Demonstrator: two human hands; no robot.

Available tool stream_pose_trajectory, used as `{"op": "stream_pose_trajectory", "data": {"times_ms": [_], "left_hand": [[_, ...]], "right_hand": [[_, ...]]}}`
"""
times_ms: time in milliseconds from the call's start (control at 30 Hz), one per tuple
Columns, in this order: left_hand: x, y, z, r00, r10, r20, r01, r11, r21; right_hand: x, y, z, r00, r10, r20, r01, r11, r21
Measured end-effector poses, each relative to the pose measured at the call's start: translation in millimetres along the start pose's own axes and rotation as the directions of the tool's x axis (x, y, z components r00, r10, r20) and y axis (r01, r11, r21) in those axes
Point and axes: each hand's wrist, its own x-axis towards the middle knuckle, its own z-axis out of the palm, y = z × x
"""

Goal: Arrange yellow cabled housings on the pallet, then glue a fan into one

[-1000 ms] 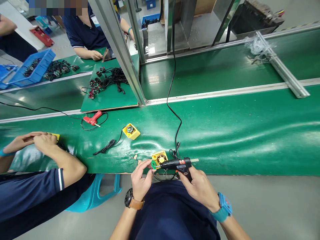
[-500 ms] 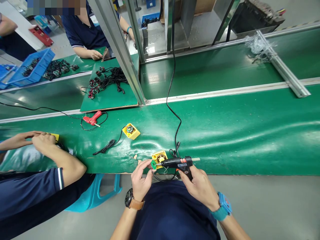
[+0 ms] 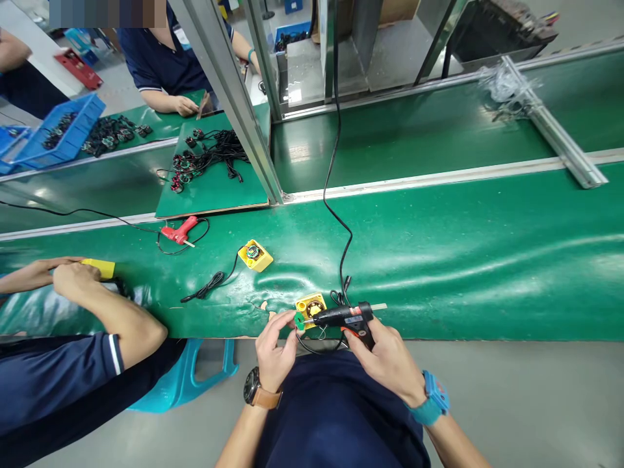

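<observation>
No wording can be read anywhere. A small label [image 3: 354,312] is seen on the black hot-glue gun [image 3: 344,317] near 6 o'clock, and a badge [image 3: 182,37] on a co-worker's shirt [image 3: 160,62] near 11 o'clock, but both are too small for lettering to be made out.

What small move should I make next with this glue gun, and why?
Probably squeeze a little glue from the glue gun: the right hand grips it, its nozzle sits at the green piece pinched in the left hand, and a glue stick is loaded.
</observation>
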Motion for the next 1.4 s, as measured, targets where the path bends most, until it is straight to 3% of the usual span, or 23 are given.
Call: {"op": "stream_pose_trajectory", "data": {"times_ms": [300,867,1400], "left_hand": [[-1.3,-1.5,-0.1,1.0,-0.011,0.008,0.011,1.0,-0.008],[-0.5,-0.8,1.1,1.0,0.012,-0.001,-0.012,0.999,-0.036],[-3.0,-2.9,1.0,1.0,0.021,-0.007,-0.021,0.999,-0.029]], "right_hand": [[-2.2,3.7,0.8,0.999,-0.049,0.018,0.049,0.999,0.016],[0.0,-0.5,1.4,1.0,-0.024,0.009,0.024,1.0,-0.002],[-2.0,-7.9,2.4,0.988,0.145,0.059,-0.15,0.985,0.084]]}}
